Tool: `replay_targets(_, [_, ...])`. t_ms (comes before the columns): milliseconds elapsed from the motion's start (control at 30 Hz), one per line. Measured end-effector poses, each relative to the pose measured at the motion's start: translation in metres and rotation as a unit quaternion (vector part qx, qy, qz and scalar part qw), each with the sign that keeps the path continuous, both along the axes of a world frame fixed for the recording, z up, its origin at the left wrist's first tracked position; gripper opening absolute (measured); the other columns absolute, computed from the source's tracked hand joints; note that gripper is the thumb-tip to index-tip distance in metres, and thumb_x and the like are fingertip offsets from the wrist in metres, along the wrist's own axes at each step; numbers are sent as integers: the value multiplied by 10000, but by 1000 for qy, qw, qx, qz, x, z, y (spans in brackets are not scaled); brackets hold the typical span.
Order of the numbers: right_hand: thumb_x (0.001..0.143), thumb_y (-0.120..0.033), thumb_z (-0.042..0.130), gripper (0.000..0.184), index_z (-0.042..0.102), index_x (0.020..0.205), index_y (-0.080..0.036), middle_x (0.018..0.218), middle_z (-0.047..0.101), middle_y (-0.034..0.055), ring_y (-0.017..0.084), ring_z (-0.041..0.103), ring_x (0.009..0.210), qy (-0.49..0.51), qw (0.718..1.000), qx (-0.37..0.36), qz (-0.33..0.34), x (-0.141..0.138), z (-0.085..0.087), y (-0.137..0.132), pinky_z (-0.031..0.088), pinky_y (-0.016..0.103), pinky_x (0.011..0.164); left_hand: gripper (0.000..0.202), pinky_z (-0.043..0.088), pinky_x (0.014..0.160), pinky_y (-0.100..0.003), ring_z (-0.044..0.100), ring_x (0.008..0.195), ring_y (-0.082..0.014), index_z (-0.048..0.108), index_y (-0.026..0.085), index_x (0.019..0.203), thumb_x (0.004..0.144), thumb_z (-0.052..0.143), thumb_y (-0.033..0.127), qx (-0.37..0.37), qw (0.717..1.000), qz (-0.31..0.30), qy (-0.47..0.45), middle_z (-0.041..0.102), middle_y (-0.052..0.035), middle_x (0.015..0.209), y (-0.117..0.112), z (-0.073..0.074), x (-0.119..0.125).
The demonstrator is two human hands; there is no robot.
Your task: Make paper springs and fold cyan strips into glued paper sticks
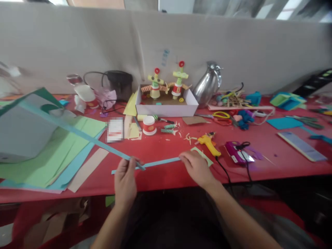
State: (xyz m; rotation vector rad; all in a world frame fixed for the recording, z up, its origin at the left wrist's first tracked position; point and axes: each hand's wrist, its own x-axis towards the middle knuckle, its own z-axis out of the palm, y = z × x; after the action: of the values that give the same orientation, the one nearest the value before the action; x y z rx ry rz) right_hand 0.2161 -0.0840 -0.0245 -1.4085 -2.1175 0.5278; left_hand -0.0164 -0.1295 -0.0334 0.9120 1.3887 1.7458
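My left hand (126,181) pinches a long light-blue paper strip (90,138), which runs up to the far left and ends just past my fingers. A second blue paper strip (162,162) crosses near my left fingertips. Its right end is pinched by my right hand (195,167), while its other end sticks out left of my left hand. Whether my left fingers also grip this second strip I cannot tell. Beside my right hand lies a pale green paper piece (204,155). A yellow glue gun (210,144) rests just behind it.
Coloured paper sheets (85,128) cover the table's left. A white box (167,110) with two paper-cup figures (177,88) stands at the back. Nearby are a paper cup (149,125), green folded springs (169,128), scissors (220,119), a steel jug (207,84) and a purple box (236,152).
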Motion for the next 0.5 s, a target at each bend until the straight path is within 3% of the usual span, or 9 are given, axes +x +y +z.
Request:
replay_targets(133, [930,-206,534,186,660,1066,-210,1092,644,96,269,531,1037,-129,991,43,-11,20,-9,16,419,408,931,199,434,650,-248,518,629,-104,572,218,855,915,582,407,29,999,-19,3,513,30,726,-10,-5,6])
replay_targets(233, [900,-155,558,100,636,943,-202,988,642,77,249,539,969,-117,993,29,-1,17,-13,17,425,390,892,166,434,645,-254,502,621,-102,594,223,877,897,612,388,18,999,-27,5,506,25,736,-21,-9,18])
replay_targets(400, [880,-173,560,63,583,843,-220,822,647,18,197,596,820,50,997,-58,-22,12,-8,11,454,325,751,183,420,574,-240,482,604,-107,659,229,973,860,662,373,37,998,-17,-48,528,13,702,-29,-1,21])
replay_targets(500, [859,-297,610,93,571,819,-223,762,629,-3,174,609,728,236,966,-93,-54,11,-2,8,479,303,688,203,441,580,-224,511,632,-105,637,236,979,815,714,325,103,988,48,-100,548,17,726,-25,11,13])
